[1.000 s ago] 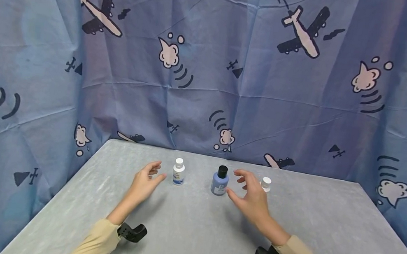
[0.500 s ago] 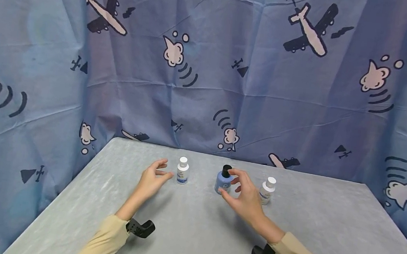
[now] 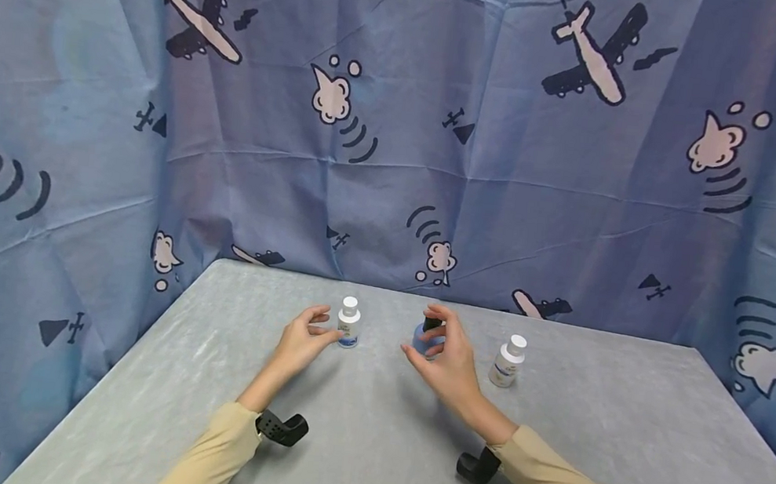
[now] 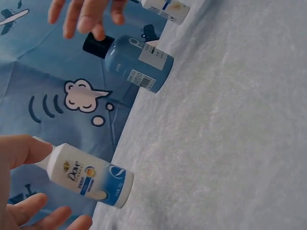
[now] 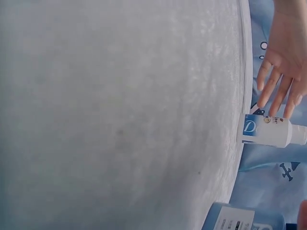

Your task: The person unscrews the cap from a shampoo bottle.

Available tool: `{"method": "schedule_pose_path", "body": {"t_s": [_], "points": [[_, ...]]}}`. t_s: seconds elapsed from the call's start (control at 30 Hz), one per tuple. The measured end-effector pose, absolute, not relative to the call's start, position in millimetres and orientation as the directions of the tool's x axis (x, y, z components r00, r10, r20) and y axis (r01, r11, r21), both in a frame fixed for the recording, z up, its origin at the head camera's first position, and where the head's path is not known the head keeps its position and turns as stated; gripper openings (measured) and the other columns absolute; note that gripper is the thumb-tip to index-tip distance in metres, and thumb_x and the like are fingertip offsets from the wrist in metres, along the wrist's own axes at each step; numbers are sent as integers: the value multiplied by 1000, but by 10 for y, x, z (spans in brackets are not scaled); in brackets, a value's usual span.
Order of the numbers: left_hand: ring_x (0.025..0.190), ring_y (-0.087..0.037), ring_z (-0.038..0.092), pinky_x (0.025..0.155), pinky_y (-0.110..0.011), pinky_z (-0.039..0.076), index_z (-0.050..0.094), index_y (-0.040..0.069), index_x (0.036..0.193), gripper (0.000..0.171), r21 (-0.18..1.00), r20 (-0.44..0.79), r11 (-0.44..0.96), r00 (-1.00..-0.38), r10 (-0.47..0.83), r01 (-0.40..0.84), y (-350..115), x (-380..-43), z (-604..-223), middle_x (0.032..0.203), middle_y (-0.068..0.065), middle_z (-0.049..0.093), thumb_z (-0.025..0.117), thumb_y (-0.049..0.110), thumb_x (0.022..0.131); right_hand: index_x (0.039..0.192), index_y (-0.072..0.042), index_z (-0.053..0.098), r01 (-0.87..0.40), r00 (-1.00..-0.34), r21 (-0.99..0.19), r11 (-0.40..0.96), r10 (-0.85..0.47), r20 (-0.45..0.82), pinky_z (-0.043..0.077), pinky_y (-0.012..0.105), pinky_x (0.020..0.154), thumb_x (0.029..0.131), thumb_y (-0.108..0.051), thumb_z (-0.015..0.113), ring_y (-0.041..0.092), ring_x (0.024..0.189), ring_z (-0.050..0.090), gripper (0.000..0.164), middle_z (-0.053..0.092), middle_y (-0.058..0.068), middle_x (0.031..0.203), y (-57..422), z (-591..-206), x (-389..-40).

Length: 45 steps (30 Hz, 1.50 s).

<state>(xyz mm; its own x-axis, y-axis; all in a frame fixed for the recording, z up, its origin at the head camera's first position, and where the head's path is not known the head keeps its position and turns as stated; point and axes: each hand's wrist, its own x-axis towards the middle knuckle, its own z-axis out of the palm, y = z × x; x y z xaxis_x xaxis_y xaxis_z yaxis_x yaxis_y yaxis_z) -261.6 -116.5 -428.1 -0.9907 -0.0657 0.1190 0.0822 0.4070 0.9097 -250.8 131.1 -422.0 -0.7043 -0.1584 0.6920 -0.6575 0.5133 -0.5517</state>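
A white Dove bottle (image 3: pixel 349 318) with a white cap stands upright on the table. My left hand (image 3: pixel 299 347) is just left of it, thumb and fingers apart; in the left wrist view the thumb overlaps the cap area and the fingers spread below. A blue bottle (image 4: pixel 122 62) with a black cap (image 4: pixel 98 45) stands to the right of the Dove bottle. My right hand (image 3: pixel 453 367) is in front of it in the head view and partly hides it, with thumb and fingers held apart. Another white bottle (image 3: pixel 507 361) stands to the right of my right hand.
The light grey table (image 3: pixel 367 445) reaches back to a blue curtain (image 3: pixel 401 117) printed with airplanes and clouds. Black wrist cameras (image 3: pixel 283 428) are strapped below both hands, at the ends of tan sleeves (image 3: pixel 210 452).
My left hand has moved right, closer to the Dove bottle. My right hand has moved left across the blue bottle, uncovering the other white bottle. The head view has shifted slightly.
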Motion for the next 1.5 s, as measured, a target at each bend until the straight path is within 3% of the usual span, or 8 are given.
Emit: {"method": "schedule_pose_path", "body": {"t_s": [0.3, 0.5, 0.83, 1.23, 1.5], "points": [[109, -33, 62, 88, -42, 53, 51, 5, 135, 61, 910, 112, 408, -991, -68, 75, -1109, -2705, -4304, 128, -18, 60, 74, 21, 82, 130, -7, 45, -662, -703, -556, 502, -161, 693, 57, 34, 72, 72, -8, 82, 23, 92, 64, 68, 58, 13, 119, 1154, -4183, -2640], [108, -34, 63, 87, -42, 53, 51, 5, 134, 61, 911, 116, 405, -991, -69, 78, -1093, -2762, -4328, 127, -18, 60, 75, 19, 81, 127, -1, 48, -674, -694, -542, 502, -178, 698, 56, 37, 81, 73, -10, 82, 27, 102, 61, 64, 60, 15, 117, 1058, -4184, -2700], [110, -37, 62, 89, -45, 52, 52, 4, 133, 61, 904, 134, 415, -989, -58, 98, -1072, -2856, -4366, 126, -21, 60, 76, 16, 78, 130, -2, 46, -615, -769, -627, 478, -189, 611, 51, 39, 94, 77, -12, 79, 28, 112, 56, 63, 55, 14, 123, 897, -4149, -2696], [108, -38, 62, 89, -43, 53, 54, -2, 129, 58, 923, 159, 357, -987, -9, 145, -1053, -2923, -4413, 121, -24, 62, 77, 7, 76, 131, -6, 44, -530, -840, -711, 463, -168, 517, 49, 44, 95, 78, -12, 79, 30, 112, 56, 63, 54, 14, 126, 780, -4162, -2749], [108, -39, 62, 90, -43, 52, 53, -6, 127, 59, 920, 163, 360, -987, 10, 156, -1038, -2928, -4429, 120, -25, 62, 77, 4, 75, 130, -6, 44, -533, -841, -732, 424, -167, 515, 50, 46, 93, 77, -9, 79, 31, 111, 57, 63, 55, 16, 125, 735, -4225, -2819]]}}
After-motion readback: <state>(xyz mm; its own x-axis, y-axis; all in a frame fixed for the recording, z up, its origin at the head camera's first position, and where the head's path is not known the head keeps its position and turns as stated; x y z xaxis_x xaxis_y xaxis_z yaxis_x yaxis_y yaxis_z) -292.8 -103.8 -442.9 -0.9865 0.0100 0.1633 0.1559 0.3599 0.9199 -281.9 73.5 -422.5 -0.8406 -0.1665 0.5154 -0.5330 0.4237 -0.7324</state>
